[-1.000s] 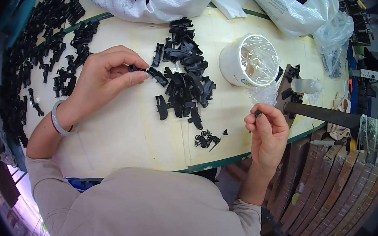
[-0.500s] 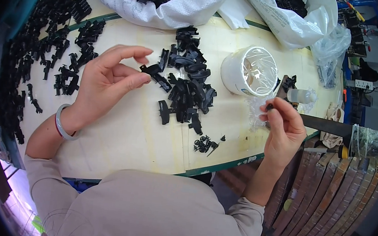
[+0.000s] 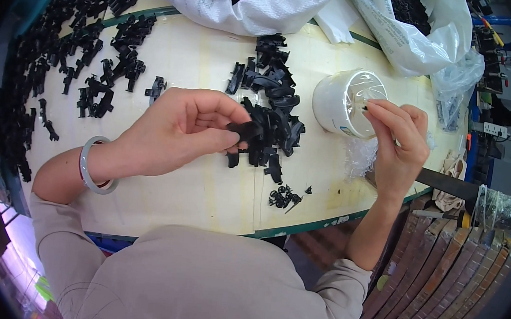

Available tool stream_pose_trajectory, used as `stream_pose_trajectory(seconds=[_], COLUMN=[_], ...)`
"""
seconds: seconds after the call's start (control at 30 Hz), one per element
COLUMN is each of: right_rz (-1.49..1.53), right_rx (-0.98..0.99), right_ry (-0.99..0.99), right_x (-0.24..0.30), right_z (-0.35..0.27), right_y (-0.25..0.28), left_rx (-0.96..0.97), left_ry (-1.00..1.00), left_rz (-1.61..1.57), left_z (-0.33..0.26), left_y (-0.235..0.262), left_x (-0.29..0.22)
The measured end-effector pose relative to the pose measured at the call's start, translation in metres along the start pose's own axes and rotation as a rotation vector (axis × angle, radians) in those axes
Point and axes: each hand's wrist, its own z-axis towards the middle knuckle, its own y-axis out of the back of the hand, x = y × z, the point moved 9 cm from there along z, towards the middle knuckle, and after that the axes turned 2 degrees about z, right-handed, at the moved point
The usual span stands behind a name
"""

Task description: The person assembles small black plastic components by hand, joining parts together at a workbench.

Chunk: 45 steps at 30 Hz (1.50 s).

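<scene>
The work looks to be somewhere in its middle. A wide spread of black plastic clips (image 3: 62, 61) already lies laid out across the far left of the desk (image 3: 202, 197), which reads as the finished lot, while a loose heap of black clips (image 3: 269, 108) in the middle of the desk, just beyond the left hand, and two white sacks (image 3: 252, 5) full of more black parts at the far edge suggest much is left. The left hand (image 3: 175, 130) pinches one black clip (image 3: 247, 131) between thumb and fingertips, holding it just above the desk at the near edge of the heap. The right hand (image 3: 398, 142) is raised over the rim of a white round tub (image 3: 334, 105) lined with clear film, its thumb and forefinger closed on a tiny dark piece (image 3: 365, 107); what it is exactly is too small to tell. A small cluster of little black bits (image 3: 286, 196) lies on the desk nearer the person, apart from the heap. The held clip is matte black, short and angular, partly hidden by the fingers, so its full shape cannot be made out. Judging by this, one clip is being fitted with one small piece at a time.
</scene>
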Motion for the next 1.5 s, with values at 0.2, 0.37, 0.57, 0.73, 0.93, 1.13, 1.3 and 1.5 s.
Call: stream_pose_trajectory(seconds=[0.2,0.37,0.57,0.73,0.93,1.13,1.3,1.5], right_rz=[0.387,0.730,0.781,0.780,0.768,0.744,0.770,0.884], right_rx=[-0.048,-0.120,-0.073,-0.031,-0.032,-0.012,0.039,-0.063], right_ry=[-0.135,-0.208,-0.145,-0.094,-0.064,-0.068,0.046,0.022], right_x=[0.012,0.030,0.056,0.064,0.064,0.062,0.074,0.066], right_z=[-0.021,-0.048,-0.054,-0.051,-0.052,-0.050,-0.045,-0.049], right_y=[0.009,-0.015,-0.037,-0.047,-0.050,-0.049,-0.047,-0.049], left_rx=[0.154,0.193,0.242,0.233,0.255,0.301,0.165,0.168], left_ry=[0.088,0.176,0.183,0.154,0.135,0.103,0.135,0.095], left_rz=[-0.179,-0.222,-0.266,-0.251,-0.234,-0.232,-0.130,-0.155], left_z=[0.000,-0.002,-0.004,-0.005,-0.004,0.000,-0.006,-0.002], left_y=[-0.024,-0.035,-0.040,-0.037,-0.038,-0.043,-0.033,-0.030], left_x=[0.000,0.010,0.021,0.019,0.020,0.018,0.014,0.017])
